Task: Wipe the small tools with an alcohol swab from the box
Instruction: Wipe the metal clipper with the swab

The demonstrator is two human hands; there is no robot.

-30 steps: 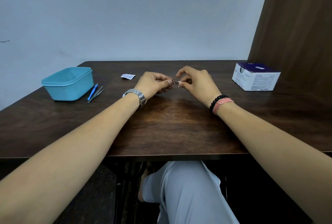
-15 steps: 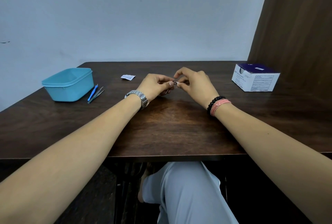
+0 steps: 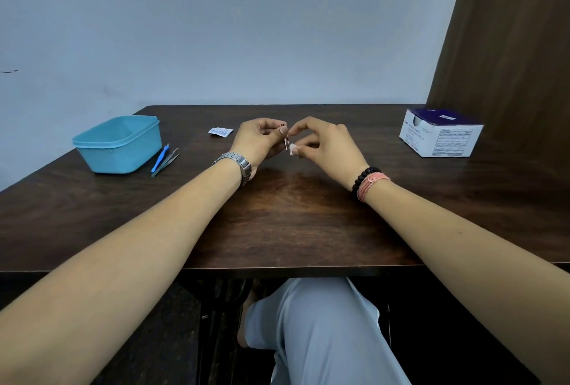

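**Swab meeting small tool, mid-table**

Left hand (image 3: 257,141) is pinching a thin metal tool (image 3: 286,141) between thumb and fingertip, holding it near-upright with the lower end hanging down (tool type too small to tell). Right hand (image 3: 327,145) is pinching a white swab (image 3: 292,149) in curled fingers, right at the tool's lower end; contact looks likely, can't confirm. Both hands are hovering just above the dark wooden table (image 3: 293,218).

Swab box (image 3: 439,136) is sitting far right, near the wood panel. Blue tub (image 3: 118,144) is sitting far left, with a blue-handled tool (image 3: 160,158) and tweezers (image 3: 168,161) lying just beside it. A torn wrapper (image 3: 220,131) is lying behind the left hand.
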